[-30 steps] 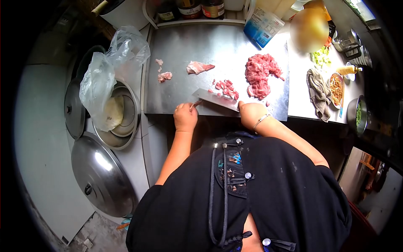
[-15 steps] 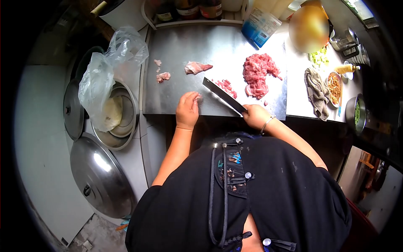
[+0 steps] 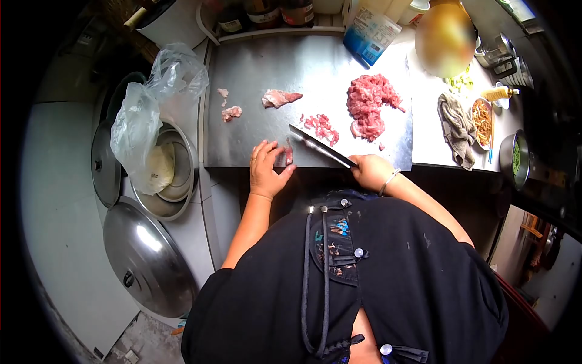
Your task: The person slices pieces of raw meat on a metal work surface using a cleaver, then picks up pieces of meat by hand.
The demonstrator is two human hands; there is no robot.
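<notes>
- A blue-and-white plastic pouch carries printed writing, too small to be read; the dark jars with paper labels behind the worktop are also not readable.
- The knife with a broad steel blade is above the near edge of the grey metal worktop. Its long axis runs obliquely: the blade end points to far left, the handle to near right. The blade is seen almost edge-on.
- The right hand is closed firmly around the knife handle.
- The left hand has its fingers and thumb apart, with a thin pink strip of meat between them; whether it is gripped, I cannot tell. This strip points away from the person.
- Small red meat pieces lie just beyond the blade.
- Farther right is a large heap of pink meat strips; farther left, a pale-and-red meat chunk and small pale scraps.
</notes>
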